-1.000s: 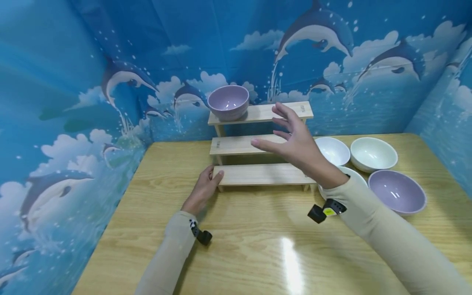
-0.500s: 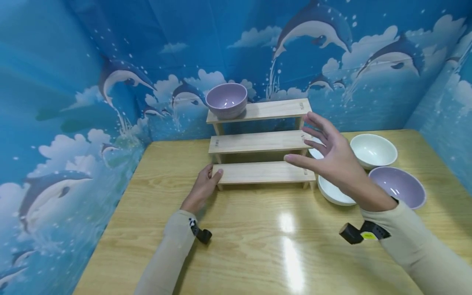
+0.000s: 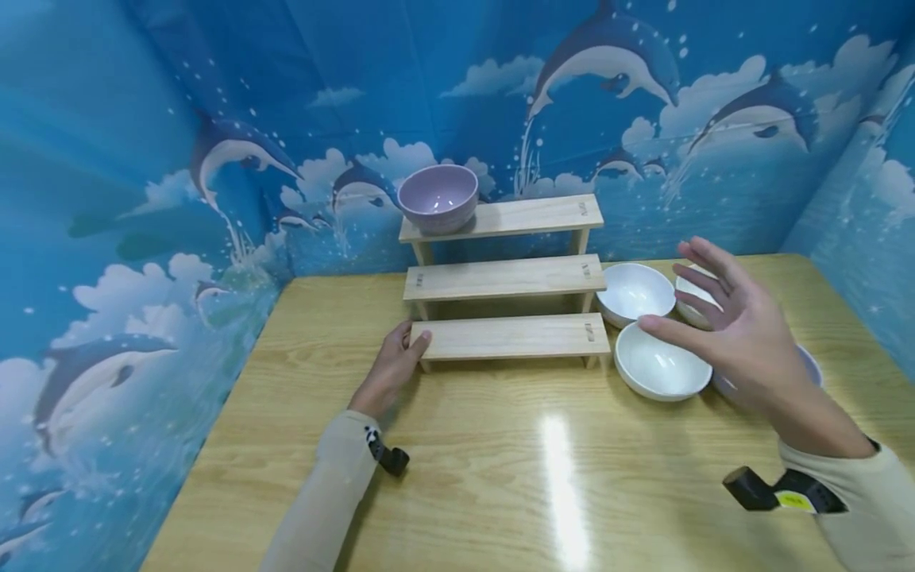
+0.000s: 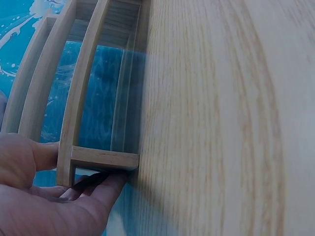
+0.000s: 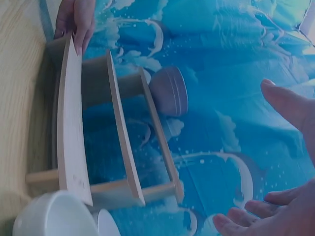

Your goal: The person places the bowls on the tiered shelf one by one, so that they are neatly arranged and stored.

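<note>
One hand (image 3: 388,367), the left, pinches the near step of a three-step wooden rack (image 3: 511,338) at its left end; the right hand (image 3: 747,338) hovers with fingers spread, holding nothing. Dolphin-printed sheeting (image 3: 429,87) walls the wood-grained surface (image 3: 457,477) far, left and right. A purple bowl (image 3: 438,202) sits on the far step; at right, the right hand partly hides two of four bowls (image 3: 661,365).

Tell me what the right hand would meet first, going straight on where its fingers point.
Probably the top shelf of the wooden stand, at its right end; depth is unclear, so perhaps the dolphin backdrop.
</note>
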Demonstrator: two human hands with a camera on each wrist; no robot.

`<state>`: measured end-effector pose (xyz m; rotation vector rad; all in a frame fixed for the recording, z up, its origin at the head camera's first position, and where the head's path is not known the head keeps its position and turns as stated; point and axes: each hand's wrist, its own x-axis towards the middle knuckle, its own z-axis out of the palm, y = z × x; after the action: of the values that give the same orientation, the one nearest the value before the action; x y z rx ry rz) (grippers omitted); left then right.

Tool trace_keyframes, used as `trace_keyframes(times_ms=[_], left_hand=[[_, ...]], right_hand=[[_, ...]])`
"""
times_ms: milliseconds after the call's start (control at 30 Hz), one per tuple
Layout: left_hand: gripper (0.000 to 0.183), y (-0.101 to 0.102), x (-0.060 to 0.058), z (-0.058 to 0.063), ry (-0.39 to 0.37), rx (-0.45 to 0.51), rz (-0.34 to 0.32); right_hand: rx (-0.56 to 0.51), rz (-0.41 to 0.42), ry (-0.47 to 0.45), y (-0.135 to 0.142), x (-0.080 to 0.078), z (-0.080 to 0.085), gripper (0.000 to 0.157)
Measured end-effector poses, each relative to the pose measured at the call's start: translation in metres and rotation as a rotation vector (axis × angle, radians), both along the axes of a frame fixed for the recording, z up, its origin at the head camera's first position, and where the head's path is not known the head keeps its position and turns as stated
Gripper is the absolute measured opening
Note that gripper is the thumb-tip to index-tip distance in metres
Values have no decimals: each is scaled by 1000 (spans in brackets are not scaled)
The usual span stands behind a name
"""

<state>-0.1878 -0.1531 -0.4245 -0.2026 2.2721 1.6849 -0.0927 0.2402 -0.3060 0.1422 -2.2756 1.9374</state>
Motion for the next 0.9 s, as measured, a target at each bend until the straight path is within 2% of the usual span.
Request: trace_keyframes(times_ms=[100, 300, 467, 900], left_hand=[[67, 0, 0, -1, 0, 0, -4], [67, 2, -4, -1, 15, -2, 4], [67, 3, -5, 0, 6, -9, 4], [68, 1, -2, -2, -5, -18, 18]], right_hand=[[46, -46, -10, 14, 5, -6, 97], [55, -165, 22, 39, 10, -19, 93], [200, -261, -13, 56, 19, -29, 93], [311, -383, -80, 85, 37, -62, 97]])
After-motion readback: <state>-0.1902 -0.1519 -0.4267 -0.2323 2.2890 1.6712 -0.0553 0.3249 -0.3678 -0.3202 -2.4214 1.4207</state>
